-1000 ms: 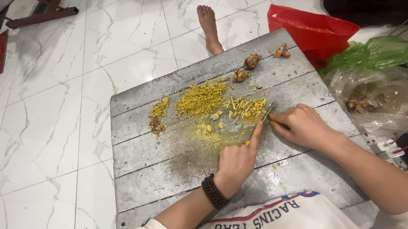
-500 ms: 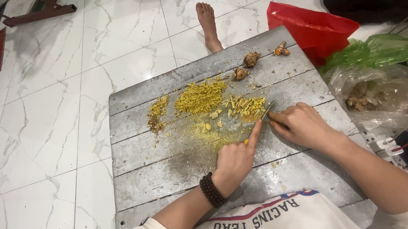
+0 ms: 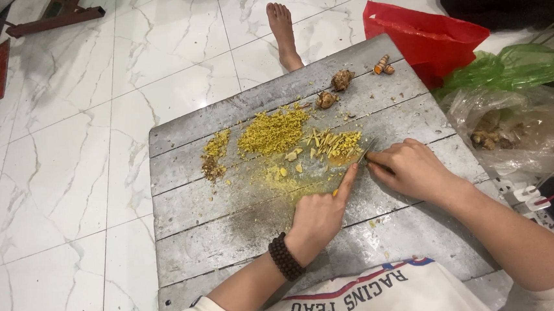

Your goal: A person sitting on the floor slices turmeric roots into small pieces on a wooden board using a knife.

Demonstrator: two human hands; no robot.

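Yellow-stained left hand (image 3: 317,214), forefinger out on the grey board (image 3: 244,242); right hand (image 3: 411,169) fingers closed around a knife (image 3: 366,150).

light: bright, even overhead; shadows: soft; focus: sharp; edges: slightly bent

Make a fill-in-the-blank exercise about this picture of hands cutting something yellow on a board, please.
1. The right hand holds a ____ over the grey wooden board.
2. The left hand wears a bracelet of dark ____ at the wrist.
3. The chopped pieces on the board are ____ in colour.
4. Beyond the board's far right corner lies a ____ plastic bag.

Missing words: knife; beads; yellow; red
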